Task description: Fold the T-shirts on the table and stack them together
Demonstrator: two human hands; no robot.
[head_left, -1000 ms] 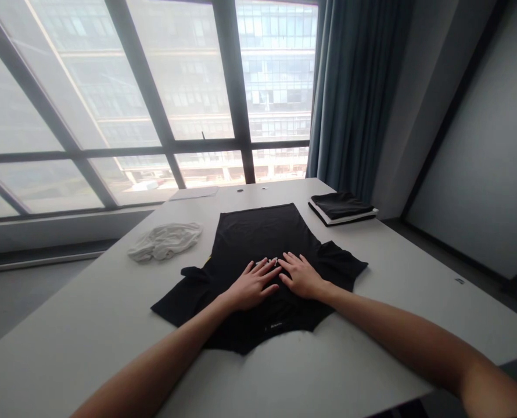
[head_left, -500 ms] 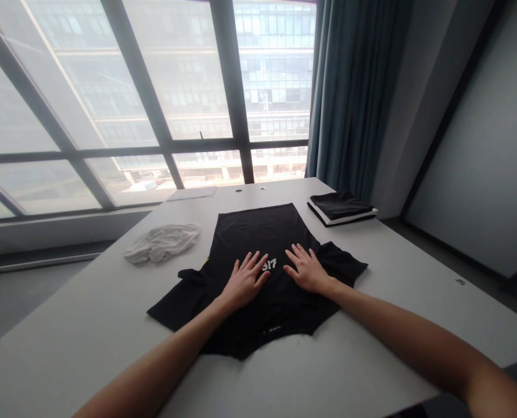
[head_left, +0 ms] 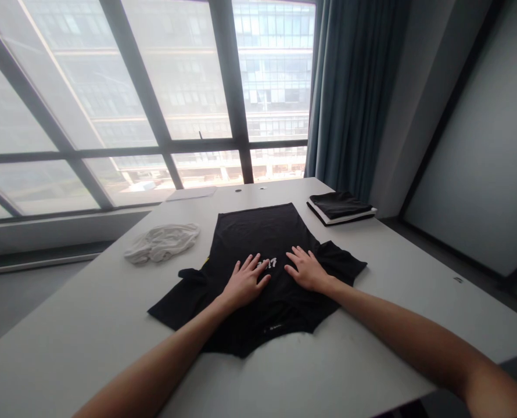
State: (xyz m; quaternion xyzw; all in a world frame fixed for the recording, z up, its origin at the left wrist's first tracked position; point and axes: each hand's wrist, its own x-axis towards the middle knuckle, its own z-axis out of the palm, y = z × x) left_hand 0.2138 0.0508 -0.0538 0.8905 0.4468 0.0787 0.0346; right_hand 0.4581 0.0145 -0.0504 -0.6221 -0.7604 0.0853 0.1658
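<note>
Head view: smoothing, to my eye, best done with light, flat palms, sweeping outward from white print (head_left: 273, 263) so black shirt (head_left: 261, 232) doesn't bunch. Shirt spread on bench (head_left: 101, 342), middle of frame, directly under left hand (head_left: 244, 283) and right hand (head_left: 308, 271); each grip wide, fingers fanned, holding nothing.

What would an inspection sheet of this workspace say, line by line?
Surface: white table, bearing cloth items.
Things in hand: black T-shirt, spread out, neckline toward the person, sleeves out to both sides; white print partly covered by fingers.
Clutter: crumpled white cloth left of the shirt; folded stack, black and white, far right; pale flat sheet at the far edge.
Grip: left hand and right hand rest on the shirt, open, grasping nothing.
Cables: nothing seen.
Surroundings: large windows, blue curtain.
</note>
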